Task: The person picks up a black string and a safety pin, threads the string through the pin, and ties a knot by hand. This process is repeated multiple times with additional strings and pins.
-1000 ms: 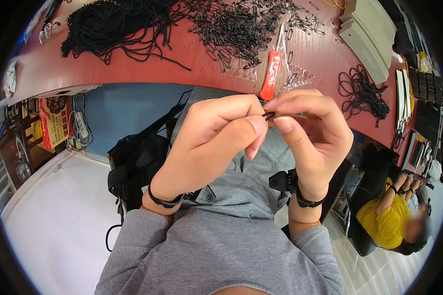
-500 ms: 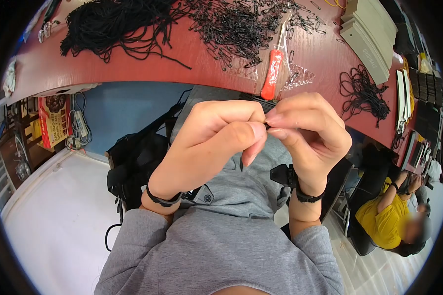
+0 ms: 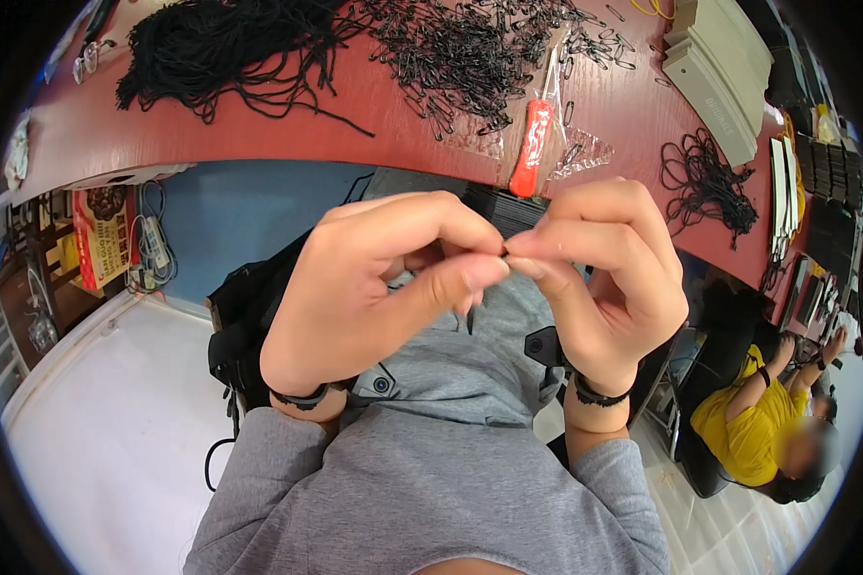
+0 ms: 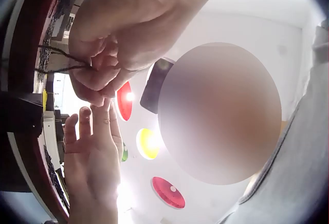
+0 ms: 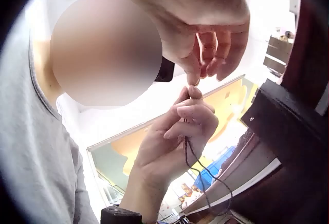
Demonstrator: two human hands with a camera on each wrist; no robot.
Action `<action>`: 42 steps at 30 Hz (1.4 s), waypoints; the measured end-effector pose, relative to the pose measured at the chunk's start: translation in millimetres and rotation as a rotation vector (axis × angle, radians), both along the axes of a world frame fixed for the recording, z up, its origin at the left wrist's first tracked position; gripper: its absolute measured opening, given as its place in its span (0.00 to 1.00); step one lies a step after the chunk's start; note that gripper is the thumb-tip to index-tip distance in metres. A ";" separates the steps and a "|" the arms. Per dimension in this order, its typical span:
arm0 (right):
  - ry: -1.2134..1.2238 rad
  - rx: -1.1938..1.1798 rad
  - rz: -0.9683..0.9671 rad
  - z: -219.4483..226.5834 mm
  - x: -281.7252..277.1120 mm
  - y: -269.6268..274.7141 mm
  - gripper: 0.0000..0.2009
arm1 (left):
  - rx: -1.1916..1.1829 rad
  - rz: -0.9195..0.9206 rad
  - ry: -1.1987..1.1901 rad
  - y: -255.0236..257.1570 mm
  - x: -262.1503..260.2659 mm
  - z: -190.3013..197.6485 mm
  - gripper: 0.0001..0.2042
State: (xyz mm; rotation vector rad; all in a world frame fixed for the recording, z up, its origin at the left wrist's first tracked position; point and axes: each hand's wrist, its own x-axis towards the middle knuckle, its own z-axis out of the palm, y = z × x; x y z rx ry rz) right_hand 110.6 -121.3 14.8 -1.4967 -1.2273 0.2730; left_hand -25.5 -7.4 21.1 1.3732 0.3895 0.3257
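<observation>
In front of the grey shirt, my left hand (image 3: 374,278) and right hand (image 3: 609,259) meet at their fingertips. Between thumb and forefinger, the left hand pinches a thin black cord (image 5: 186,144). The right thumb and forefinger pinch a small dark bit of it right at the left fingertips; most of that part is hidden. Two strands of the cord (image 4: 61,70) trail from the left hand's curled fingers, hanging as a long loop in the right wrist view. The right hand's other fingers are loosely bent.
On the red table (image 3: 403,144) lie a bundle of black cords (image 3: 221,57), a heap of black safety pins (image 3: 460,57), a red-handled tool (image 3: 531,149) on clear plastic, and looped black cords (image 3: 705,187). A person in yellow (image 3: 748,426) sits at right.
The small black loop seen between the fingertips has shrunk to a dark speck. My left hand has shifted left and its thumb and forefinger reach out straighter; the right fingertips have closed in.
</observation>
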 end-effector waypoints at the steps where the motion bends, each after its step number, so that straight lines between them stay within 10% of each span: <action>1: 0.000 -0.001 0.000 0.2 2.6 2.3 0.09 | -0.001 0.000 0.000 0.0 0.2 -2.6 0.04; 15: -0.423 -0.376 -0.442 -26.1 16.6 50.9 0.08 | 0.093 0.345 0.211 1.2 16.4 -16.8 0.07; 42: -0.489 -0.358 -0.305 -23.1 20.0 43.6 0.06 | 0.176 0.374 0.123 3.0 24.2 -23.3 0.05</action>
